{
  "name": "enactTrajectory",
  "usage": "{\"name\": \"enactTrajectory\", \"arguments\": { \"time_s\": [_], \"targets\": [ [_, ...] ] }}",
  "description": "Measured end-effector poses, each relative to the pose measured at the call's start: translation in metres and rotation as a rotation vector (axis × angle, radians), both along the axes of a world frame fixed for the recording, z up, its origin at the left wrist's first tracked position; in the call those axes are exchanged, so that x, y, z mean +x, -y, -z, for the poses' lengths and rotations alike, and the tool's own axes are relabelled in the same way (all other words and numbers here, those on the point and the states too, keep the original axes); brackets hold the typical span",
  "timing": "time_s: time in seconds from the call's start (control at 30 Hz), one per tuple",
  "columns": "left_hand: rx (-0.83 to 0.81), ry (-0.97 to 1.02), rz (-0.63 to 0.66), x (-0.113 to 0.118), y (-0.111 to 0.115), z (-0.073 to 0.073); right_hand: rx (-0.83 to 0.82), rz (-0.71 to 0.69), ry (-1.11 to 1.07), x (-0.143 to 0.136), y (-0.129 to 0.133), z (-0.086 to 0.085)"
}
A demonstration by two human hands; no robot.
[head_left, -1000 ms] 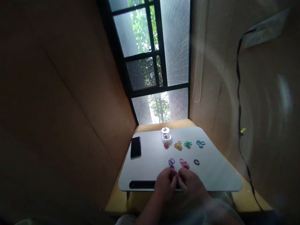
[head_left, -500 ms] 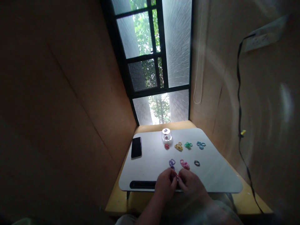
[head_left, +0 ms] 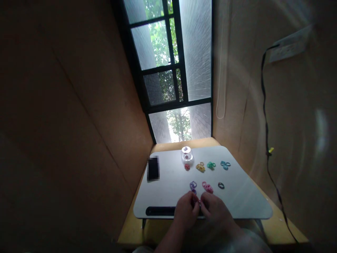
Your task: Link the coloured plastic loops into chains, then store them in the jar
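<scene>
Close together over the front edge of the white lap table [head_left: 163,189] are my left hand [head_left: 187,208] and my right hand [head_left: 214,207]. The fingers of both are pinched, and their tips meet around a tiny pinkish item, mostly hidden and too small to name. Just beyond my left fingertips lie purple hair-tie-like bands [head_left: 193,185]. Pink bands [head_left: 207,187] rest just past my right hand, with a dark band [head_left: 221,185] to their right. Farther back sit small piles of red bands [head_left: 187,167], yellow bands [head_left: 200,168], green bands [head_left: 211,165] and blue bands [head_left: 225,164].
A clear round container [head_left: 187,156] stands at the back of the table. The phone-like dark slab [head_left: 153,168] lies at the left. A black slot [head_left: 160,211] runs along the front edge. Wooden walls close in both sides, and a black cable [head_left: 266,130] hangs at the right.
The view has shifted slightly, so the table appears a little lower. Both hands stay pinched together in nearly the same place, and the band piles have not moved.
</scene>
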State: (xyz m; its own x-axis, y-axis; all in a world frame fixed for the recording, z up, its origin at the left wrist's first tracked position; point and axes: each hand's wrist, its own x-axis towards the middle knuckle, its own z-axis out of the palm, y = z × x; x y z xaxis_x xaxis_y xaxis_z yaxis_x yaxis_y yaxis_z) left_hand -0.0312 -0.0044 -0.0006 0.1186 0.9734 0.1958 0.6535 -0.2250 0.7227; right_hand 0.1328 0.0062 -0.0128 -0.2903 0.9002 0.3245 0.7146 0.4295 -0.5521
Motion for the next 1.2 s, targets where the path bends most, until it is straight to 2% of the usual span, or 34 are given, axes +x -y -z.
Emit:
{"name": "enactTrajectory", "arguments": {
  "time_s": [0.3, 0.6, 0.83, 1.07, 1.2],
  "targets": [
    [0.000, -0.018, 0.000, 0.000, 0.003, -0.004, -0.009, 0.011, -0.020, 0.000, 0.007, -0.008],
    [0.035, 0.003, 0.028, -0.002, 0.004, 0.000, 0.018, 0.013, -0.014, 0.000, 0.005, -0.004],
    [0.009, 0.003, 0.033, -0.002, -0.004, -0.008, 0.016, 0.009, 0.012, -0.001, -0.002, -0.007],
    [0.008, 0.016, 0.018, -0.001, -0.003, -0.006, 0.029, -0.007, 0.018, 0.000, -0.004, 0.000],
    [0.000, -0.008, 0.003, 0.000, -0.001, -0.008, 0.037, -0.015, -0.001, 0.001, -0.003, -0.002]
  ]
}}
